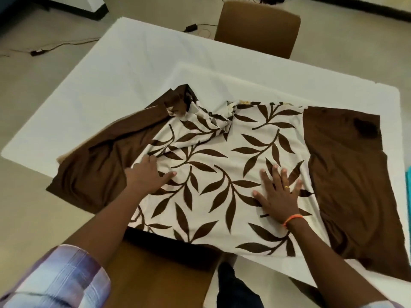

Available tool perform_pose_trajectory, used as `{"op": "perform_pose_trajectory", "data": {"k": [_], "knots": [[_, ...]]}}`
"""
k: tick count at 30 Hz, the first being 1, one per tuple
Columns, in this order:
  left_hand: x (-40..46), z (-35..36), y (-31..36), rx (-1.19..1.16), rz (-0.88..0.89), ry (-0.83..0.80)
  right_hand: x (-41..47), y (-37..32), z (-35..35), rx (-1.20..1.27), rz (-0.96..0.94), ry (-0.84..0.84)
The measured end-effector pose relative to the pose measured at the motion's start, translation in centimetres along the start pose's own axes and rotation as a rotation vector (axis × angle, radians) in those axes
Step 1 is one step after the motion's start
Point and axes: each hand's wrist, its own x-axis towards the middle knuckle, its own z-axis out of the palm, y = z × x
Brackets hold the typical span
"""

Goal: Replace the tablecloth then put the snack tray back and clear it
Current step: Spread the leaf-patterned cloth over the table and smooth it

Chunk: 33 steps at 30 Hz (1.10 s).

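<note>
A cream tablecloth with brown leaves and plain brown side panels point(222, 165) lies half unfolded on the table, which wears a white cloth point(124, 70). Its far left corner is bunched and folded over. My left hand point(146, 174) sits on the leaf cloth near the left brown panel, fingers curled into a fold of the fabric, thumb stretched out. My right hand point(278, 192) lies flat with fingers spread, pressing the cloth near its middle right. No snack tray is in view.
A brown chair point(258, 27) stands at the far side of the table. Another brown chair seat point(160, 267) is right in front of me at the near edge. Cables and a power adapter point(190, 27) lie on the floor at the back left.
</note>
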Motion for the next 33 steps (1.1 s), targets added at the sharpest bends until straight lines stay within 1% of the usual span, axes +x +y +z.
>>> {"op": "perform_pose_trajectory", "data": {"k": [3,5,7,9,10,12,14,16,18,22,23,25,28,31,33], "knots": [[0.4,0.3,-2.5,0.171,0.184,0.138,0.4,-1.0,-0.5,0.032,0.072,-0.053],[0.8,1.0,-4.8,0.155,0.266,0.163,0.0,-3.9,-0.7,0.088,0.204,-0.021],[1.4,1.5,-7.3,0.068,0.265,0.071,-0.9,-8.7,-0.7,0.143,0.330,0.016],[2.1,1.6,-9.5,0.006,0.254,-0.067,-2.0,-14.1,0.0,0.178,0.366,-0.013],[2.5,1.7,-10.7,0.013,0.281,-0.093,-2.7,-17.0,0.7,0.185,0.358,-0.035],[3.0,1.1,-12.8,0.030,0.339,-0.112,-3.5,-22.5,1.7,0.174,0.317,-0.054],[3.2,-0.2,-14.0,-0.028,0.344,-0.121,-4.2,-26.8,2.1,0.181,0.274,-0.086],[3.3,-1.5,-15.0,-0.017,0.347,-0.105,-4.6,-29.6,2.0,0.231,0.267,-0.117],[4.1,-2.0,-16.1,0.008,0.334,-0.106,-4.9,-30.7,1.6,0.265,0.285,-0.130],[6.6,-2.3,-17.8,-0.098,0.083,-0.144,-5.1,-30.3,0.8,0.279,0.299,-0.190],[6.8,-2.5,-17.9,-0.068,0.083,-0.143,-5.1,-30.1,0.5,0.273,0.296,-0.198],[7.3,-3.2,-17.6,0.015,0.160,-0.119,-4.8,-29.8,0.2,0.266,0.310,-0.191],[8.3,-4.5,-17.5,0.069,0.209,-0.063,-4.0,-30.4,0.2,0.283,0.357,-0.168],[9.7,-5.5,-18.0,0.108,0.167,-0.025,-3.1,-31.2,0.7,0.299,0.407,-0.138],[10.3,-6.0,-18.6,0.085,0.135,0.023,-2.0,-31.6,0.2,0.290,0.436,-0.113]]}}
